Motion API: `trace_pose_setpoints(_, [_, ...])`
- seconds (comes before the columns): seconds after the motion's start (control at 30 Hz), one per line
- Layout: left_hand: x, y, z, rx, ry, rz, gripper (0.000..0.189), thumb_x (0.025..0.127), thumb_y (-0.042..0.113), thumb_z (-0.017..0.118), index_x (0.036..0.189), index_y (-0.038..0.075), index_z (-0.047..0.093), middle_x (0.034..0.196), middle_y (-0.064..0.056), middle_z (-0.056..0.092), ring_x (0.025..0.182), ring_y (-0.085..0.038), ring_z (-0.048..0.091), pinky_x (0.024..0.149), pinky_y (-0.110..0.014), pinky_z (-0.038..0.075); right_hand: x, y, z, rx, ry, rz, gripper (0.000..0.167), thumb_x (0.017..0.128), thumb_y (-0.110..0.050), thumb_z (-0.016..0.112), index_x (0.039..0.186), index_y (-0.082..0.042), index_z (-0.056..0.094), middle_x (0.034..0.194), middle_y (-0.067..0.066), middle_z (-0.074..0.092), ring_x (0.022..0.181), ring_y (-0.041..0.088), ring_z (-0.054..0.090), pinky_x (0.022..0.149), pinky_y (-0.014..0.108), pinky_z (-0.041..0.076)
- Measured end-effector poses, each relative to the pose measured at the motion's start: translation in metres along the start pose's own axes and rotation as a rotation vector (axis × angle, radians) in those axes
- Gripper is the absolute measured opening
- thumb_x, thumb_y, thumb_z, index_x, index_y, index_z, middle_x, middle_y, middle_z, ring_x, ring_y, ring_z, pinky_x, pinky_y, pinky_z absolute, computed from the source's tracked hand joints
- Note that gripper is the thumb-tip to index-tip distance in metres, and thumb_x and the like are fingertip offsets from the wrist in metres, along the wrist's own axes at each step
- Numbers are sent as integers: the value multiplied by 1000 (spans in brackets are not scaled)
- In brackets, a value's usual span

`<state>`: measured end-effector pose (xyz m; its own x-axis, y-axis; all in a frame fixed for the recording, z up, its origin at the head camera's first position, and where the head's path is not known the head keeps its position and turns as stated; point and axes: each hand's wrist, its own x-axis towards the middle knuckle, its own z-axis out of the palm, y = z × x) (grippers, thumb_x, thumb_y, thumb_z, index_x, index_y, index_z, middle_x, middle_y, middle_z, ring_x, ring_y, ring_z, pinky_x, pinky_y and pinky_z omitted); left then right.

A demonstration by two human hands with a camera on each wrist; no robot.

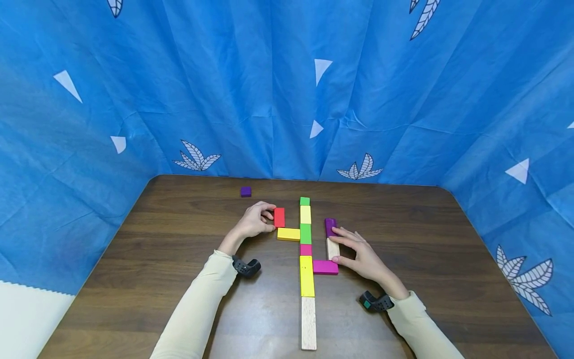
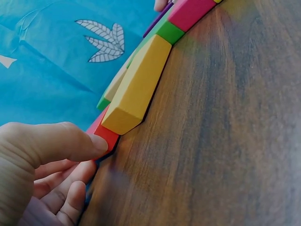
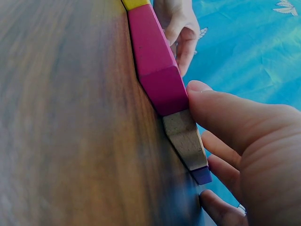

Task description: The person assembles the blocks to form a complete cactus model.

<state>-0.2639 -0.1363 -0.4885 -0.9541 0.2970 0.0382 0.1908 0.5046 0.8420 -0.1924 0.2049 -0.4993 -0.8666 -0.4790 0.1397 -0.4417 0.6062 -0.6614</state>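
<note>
My left hand [image 1: 256, 220] grips a red block [image 1: 279, 217] between thumb and fingers, at the left end of a yellow-orange block [image 1: 289, 234]. Its thumb lies against the red block in the left wrist view. My right hand [image 1: 360, 253] holds a plain wooden block [image 1: 333, 249] with the thumb near its close end and fingers by its far end. A fingertip touches the purple block [image 1: 330, 227] beyond it. The wooden block meets the right end of a magenta block [image 1: 325, 268]. The right wrist view shows the thumb beside the magenta block [image 3: 160, 70].
A straight column of blocks runs down the table, from a small green block [image 1: 305, 201] to a long plain wooden block [image 1: 308, 324], including a long yellow block [image 1: 307, 276]. A small dark purple block [image 1: 245, 192] lies apart at the back left. A blue curtain [image 1: 269, 99] borders the table.
</note>
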Motion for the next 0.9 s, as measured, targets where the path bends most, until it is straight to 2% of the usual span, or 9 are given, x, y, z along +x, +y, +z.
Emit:
trace_pose_setpoints(0.33, [0,1,1,5,-26,-6,63,72,-5,77,131,-8,56,112,-17,58,92,-22,60,75,-22,49,0,-1,-1,3,-5,10,56,84,-30,76,135,-15,60,151,9,45,144,36,34,118,63,13])
trace_pose_setpoints(0.53, [-1,1,2,19,-22,-5,63,72,-5,77,131,-7,56,109,-16,58,90,-20,59,72,-20,48,0,-1,0,4,-6,18,56,84,-31,76,135,-15,60,151,9,45,144,36,34,118,63,13])
trace_pose_setpoints(0.9, [-1,-1,3,34,-21,6,66,72,-5,77,134,-8,54,111,-16,57,91,-20,58,74,-21,47,-1,-2,0,0,-10,27,57,83,-31,77,135,-15,60,151,10,45,144,36,34,117,64,14])
